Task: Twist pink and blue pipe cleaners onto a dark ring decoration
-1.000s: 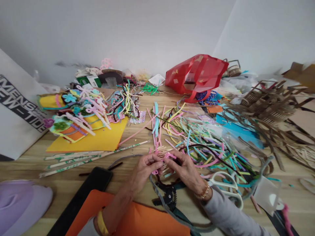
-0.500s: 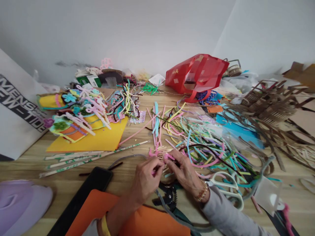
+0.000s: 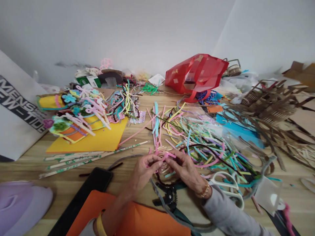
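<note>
Between my fingers is a pink pipe cleaner (image 3: 166,155), bent into small loops. My left hand (image 3: 145,170) pinches its lower left part with thumb and forefinger. From the other side my right hand (image 3: 184,168) grips it close to the loops, a beaded bracelet on the wrist. The exact shape of the piece is partly hidden by my fingers. Just beyond it lie short wooden sticks (image 3: 161,149). Below my hands are dark-handled pliers (image 3: 169,195) and a grey fuzzy strand (image 3: 159,200).
Loose coloured pipe cleaners (image 3: 209,144) spread to the right, beside white-handled scissors (image 3: 225,180). Finished flower pieces (image 3: 73,114) lie on yellow paper (image 3: 110,137) at left. A black phone-like slab (image 3: 98,180) and orange sheet (image 3: 137,216) are in front. A red bag (image 3: 182,75) stands behind.
My left hand has turned, so its thumb and forefinger now show along the pink pipe cleaner. My right hand has shifted slightly, and more of the pink loops shows between the hands.
</note>
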The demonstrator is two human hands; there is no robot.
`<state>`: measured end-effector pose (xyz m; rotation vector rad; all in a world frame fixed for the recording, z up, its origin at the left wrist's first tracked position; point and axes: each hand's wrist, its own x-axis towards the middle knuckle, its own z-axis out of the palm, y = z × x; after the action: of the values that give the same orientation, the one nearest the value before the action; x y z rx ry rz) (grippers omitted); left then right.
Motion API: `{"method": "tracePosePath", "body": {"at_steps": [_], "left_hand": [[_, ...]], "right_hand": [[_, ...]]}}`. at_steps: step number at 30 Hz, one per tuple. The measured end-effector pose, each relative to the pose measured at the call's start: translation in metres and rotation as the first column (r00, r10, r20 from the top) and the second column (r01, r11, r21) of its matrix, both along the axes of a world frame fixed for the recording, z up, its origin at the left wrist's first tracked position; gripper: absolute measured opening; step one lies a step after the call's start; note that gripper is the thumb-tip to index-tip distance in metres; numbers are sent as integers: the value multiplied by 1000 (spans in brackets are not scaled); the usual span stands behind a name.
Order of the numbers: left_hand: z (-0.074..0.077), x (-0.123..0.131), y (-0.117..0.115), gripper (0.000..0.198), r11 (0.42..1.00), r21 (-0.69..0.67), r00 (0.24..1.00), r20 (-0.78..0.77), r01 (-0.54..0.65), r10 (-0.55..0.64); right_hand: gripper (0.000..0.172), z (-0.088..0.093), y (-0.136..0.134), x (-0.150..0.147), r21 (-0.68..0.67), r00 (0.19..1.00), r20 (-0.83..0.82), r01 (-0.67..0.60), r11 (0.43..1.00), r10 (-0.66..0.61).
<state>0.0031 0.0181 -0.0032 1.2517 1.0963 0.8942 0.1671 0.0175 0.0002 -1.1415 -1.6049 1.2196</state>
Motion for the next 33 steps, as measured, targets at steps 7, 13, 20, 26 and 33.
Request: {"method": "tracePosePath", "body": {"at_steps": [7,13,20,26,33], "left_hand": [[-10,-4,2,22,990,-141,980,201,29,0],[-12,-2,1,20,987,-163,978,206,13,21],[-6,1,-2,15,986,-149,979,182,-70,97],[-14,4,1,14,990,-59,989,70,-128,132],[-13,7,-3,9,982,91,983,-59,-168,173]], "right_hand": [[24,0,1,2,-9,1000,6,-27,1000,27],[19,-4,1,2,-34,998,-15,-54,998,53],[15,-4,0,0,7,999,33,-13,1000,12],[11,-5,0,0,42,998,59,-17,999,14],[10,-8,1,2,70,998,67,-8,997,3]]}}
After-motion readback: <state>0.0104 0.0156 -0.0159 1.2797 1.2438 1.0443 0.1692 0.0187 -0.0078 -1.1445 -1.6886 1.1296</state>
